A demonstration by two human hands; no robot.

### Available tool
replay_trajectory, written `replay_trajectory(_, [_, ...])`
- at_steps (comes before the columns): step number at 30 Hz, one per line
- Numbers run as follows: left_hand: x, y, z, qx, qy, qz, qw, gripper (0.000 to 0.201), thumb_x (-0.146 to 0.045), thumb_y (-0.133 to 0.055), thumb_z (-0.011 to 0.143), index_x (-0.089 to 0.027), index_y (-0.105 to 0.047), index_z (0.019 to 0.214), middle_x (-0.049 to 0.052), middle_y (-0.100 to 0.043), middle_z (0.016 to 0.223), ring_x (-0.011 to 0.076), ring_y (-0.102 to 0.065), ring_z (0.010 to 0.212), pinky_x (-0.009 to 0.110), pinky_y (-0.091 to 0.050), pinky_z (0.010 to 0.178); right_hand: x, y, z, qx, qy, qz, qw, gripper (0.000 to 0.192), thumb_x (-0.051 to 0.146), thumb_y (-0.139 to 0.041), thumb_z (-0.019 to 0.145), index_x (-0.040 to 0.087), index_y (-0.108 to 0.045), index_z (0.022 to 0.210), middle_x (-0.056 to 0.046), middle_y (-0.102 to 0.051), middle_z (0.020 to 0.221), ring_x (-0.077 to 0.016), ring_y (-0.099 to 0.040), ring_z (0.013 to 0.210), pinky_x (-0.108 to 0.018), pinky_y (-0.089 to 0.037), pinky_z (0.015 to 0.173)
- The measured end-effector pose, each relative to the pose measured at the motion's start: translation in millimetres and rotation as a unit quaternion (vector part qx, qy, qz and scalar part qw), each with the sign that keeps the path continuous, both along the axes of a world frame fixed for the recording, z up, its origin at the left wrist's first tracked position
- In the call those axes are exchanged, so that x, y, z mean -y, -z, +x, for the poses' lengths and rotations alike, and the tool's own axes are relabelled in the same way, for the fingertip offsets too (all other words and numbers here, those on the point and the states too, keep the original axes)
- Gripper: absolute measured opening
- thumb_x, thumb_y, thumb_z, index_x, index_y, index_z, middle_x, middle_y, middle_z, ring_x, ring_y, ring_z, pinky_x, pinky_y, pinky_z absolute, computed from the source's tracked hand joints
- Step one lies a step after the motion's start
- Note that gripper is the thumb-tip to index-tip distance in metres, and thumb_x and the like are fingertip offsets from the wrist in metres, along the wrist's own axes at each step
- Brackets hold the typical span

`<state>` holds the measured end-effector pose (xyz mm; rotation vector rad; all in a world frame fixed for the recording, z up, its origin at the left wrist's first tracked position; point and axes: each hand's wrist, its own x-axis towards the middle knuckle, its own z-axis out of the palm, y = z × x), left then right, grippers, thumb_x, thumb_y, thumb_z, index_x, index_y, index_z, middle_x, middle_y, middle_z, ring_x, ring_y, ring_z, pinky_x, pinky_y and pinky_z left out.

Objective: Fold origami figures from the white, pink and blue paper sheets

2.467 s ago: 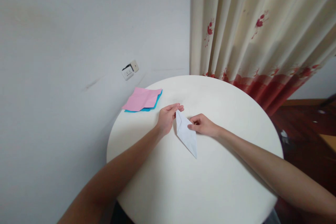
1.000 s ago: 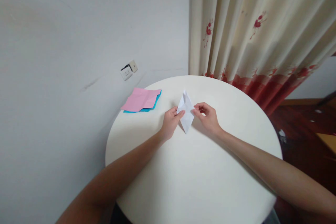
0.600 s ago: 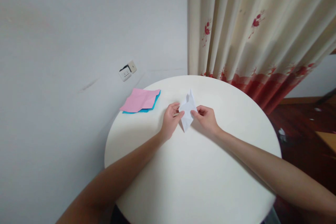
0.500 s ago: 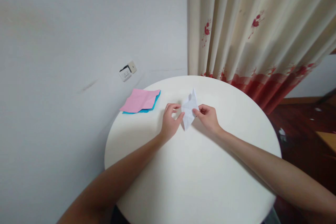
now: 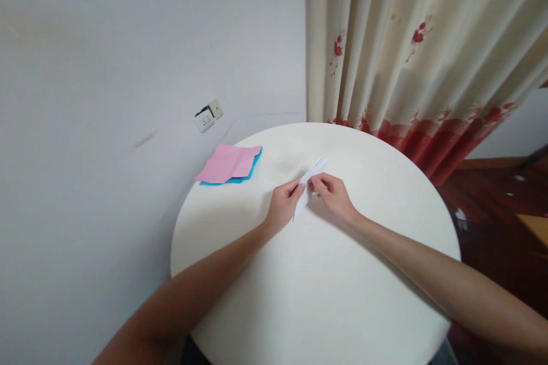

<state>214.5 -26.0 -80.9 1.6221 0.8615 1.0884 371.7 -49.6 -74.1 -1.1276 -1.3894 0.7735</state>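
Observation:
A folded white paper (image 5: 311, 174) is pinched between both hands just above the round white table (image 5: 325, 285). It looks narrow and edge-on, with its pointed tips aimed up and to the right. My left hand (image 5: 282, 208) grips its left side with thumb and fingers. My right hand (image 5: 331, 197) holds the right side, fingers curled on the fold. Part of the paper is hidden behind the fingers.
A pink sheet (image 5: 226, 162) lies on a blue sheet (image 5: 256, 161) at the table's far left edge. A wall socket (image 5: 208, 117) sits on the grey wall behind. A cream curtain (image 5: 411, 51) with red flowers hangs at the back right.
The white paper went from a long flat kite shape on the table to a raised, spread form, and is now pressed narrow between both hands. Both hands drew closer together.

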Motion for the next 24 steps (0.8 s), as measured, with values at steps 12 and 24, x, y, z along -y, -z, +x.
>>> replay_trajectory(12, [-9.2, -3.8, -2.1, 0.185, 0.039, -0.195, 0.962, 0.049, -0.036, -0.073, 0.077, -0.013, -0.067, 0.120, 0.011, -0.073, 0.106, 0.0244, -0.068, 0.092, 0.037, -0.051, 0.087, -8.4, 4.9, 3.2, -0.094, 0.084, -0.076, 0.989, 0.042, 0.039, -0.073, 0.068, 0.018, -0.062, 0.101, -0.003, -0.061, 0.084, -0.0146, -0.053, 0.065, -0.027, -0.042, 0.056])
replay_trajectory(24, [-6.7, 0.0, -1.2, 0.141, -0.008, -0.171, 0.975, 0.063, -0.036, -0.074, 0.075, -0.014, -0.058, 0.132, 0.009, -0.071, 0.113, 0.0203, -0.067, 0.093, 0.034, -0.051, 0.086, -3.0, 4.0, 0.0, -0.151, -0.014, -0.140, 0.978, 0.032, 0.042, -0.074, 0.066, 0.012, -0.071, 0.078, -0.004, -0.066, 0.066, -0.0112, -0.047, 0.054, -0.025, -0.032, 0.050])
